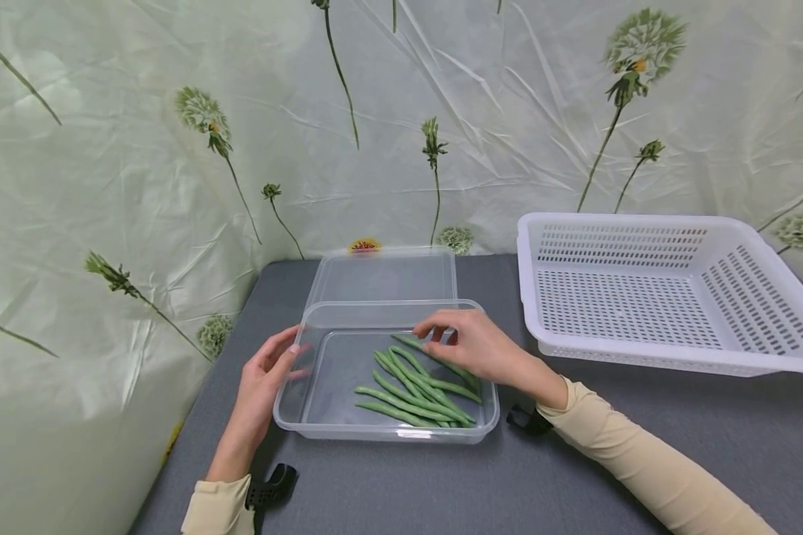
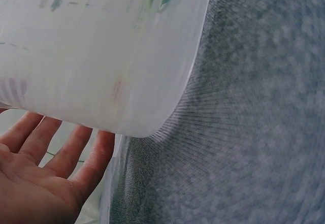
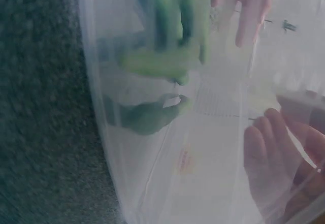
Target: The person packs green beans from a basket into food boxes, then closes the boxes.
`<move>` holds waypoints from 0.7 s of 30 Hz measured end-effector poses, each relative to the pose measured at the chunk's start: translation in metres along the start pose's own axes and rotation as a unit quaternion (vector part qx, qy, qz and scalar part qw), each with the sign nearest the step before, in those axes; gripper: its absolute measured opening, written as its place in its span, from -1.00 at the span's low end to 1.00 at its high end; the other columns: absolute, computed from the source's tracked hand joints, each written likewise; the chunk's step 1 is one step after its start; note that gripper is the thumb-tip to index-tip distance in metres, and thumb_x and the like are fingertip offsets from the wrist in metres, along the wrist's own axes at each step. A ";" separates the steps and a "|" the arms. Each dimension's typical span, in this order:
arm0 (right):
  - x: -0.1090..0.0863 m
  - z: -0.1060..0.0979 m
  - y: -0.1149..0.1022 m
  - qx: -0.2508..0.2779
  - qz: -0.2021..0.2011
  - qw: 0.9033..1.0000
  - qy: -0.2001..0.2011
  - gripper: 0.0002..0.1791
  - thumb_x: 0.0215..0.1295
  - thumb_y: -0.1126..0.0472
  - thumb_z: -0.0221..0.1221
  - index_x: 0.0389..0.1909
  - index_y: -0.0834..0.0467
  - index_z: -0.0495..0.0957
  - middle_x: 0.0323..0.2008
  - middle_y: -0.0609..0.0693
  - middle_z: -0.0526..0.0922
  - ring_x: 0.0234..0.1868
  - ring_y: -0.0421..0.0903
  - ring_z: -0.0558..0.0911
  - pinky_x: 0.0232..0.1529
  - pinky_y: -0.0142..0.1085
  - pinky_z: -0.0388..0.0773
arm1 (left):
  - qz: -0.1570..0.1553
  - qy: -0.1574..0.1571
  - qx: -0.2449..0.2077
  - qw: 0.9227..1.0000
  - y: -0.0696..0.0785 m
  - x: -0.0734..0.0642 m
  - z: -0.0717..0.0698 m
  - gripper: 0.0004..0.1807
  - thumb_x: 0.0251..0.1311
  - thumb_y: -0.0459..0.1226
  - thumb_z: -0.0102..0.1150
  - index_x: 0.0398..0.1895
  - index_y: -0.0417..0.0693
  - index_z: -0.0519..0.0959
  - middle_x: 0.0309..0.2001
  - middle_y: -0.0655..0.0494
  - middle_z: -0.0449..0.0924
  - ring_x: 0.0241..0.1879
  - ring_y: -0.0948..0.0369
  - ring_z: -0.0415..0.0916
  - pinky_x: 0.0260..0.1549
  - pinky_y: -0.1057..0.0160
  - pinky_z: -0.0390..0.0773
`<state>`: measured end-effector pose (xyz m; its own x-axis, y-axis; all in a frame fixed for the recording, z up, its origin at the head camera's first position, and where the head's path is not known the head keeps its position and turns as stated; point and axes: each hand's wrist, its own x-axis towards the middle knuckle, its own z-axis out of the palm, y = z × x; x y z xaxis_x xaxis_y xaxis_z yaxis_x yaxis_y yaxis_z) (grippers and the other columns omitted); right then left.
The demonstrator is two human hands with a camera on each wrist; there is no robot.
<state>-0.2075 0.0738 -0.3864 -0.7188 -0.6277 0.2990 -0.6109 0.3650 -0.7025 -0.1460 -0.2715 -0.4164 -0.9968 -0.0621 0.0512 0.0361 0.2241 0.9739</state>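
A clear plastic container (image 1: 384, 430) stands on the dark grey table with several green beans (image 1: 408, 401) lying together in its right half. My left hand (image 1: 264, 379) is at the container's left side, fingers extended; in the left wrist view the fingertips (image 2: 104, 145) lie right at the wall. Over the right half of the container, my right hand (image 1: 471, 345) hovers with loosely bent fingers, thumb and index apart. Just below it one bean lies along the others, partly hidden by the hand. Through the clear wall, the right wrist view shows the right hand's fingers (image 3: 271, 148) holding nothing.
A clear flat lid (image 1: 388, 279) lies behind the container. To the right stands a white perforated basket (image 1: 535, 327) with no beans visible in it. A floral-printed sheet (image 1: 375, 171) hangs behind the table and along its left side.
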 end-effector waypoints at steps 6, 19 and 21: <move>-0.002 -0.001 0.001 0.004 -0.031 0.996 0.078 -0.76 0.36 0.24 0.25 0.02 0.03 0.63 -0.01 -0.13 0.64 0.03 -0.14 0.60 0.02 -0.13 0.54 | 0.007 -0.011 0.006 1.000 0.002 0.001 -0.002 -0.49 0.50 -0.14 -0.01 0.41 -0.13 0.31 0.38 -0.10 0.31 0.18 0.20 0.49 -0.10 0.19 0.62; -0.002 -0.012 0.021 0.036 0.070 0.979 0.190 -0.61 0.49 0.07 0.09 0.27 0.04 0.45 0.33 -0.01 0.38 0.37 -0.04 0.28 0.26 0.07 0.26 | -0.019 -0.024 -0.016 0.999 0.007 0.004 -0.013 -0.38 0.49 0.00 -0.08 0.44 -0.17 0.24 0.33 -0.08 0.34 0.15 0.18 0.52 -0.08 0.21 0.61; -0.003 -0.011 0.026 0.056 0.090 0.973 0.203 -0.60 0.52 0.06 0.05 0.30 0.03 0.43 0.36 -0.03 0.34 0.40 -0.05 0.24 0.31 0.06 0.21 | -0.032 -0.030 -0.006 0.999 0.009 0.007 -0.016 -0.38 0.50 0.01 -0.11 0.44 -0.19 0.24 0.32 -0.06 0.34 0.14 0.21 0.51 -0.07 0.24 0.60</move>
<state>-0.2241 0.0926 -0.3985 -0.8967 -0.2293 0.3786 -0.4390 0.3518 -0.8267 -0.1514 -0.2854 -0.4039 -0.9996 -0.0171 -0.0245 -0.0275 0.2106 0.9772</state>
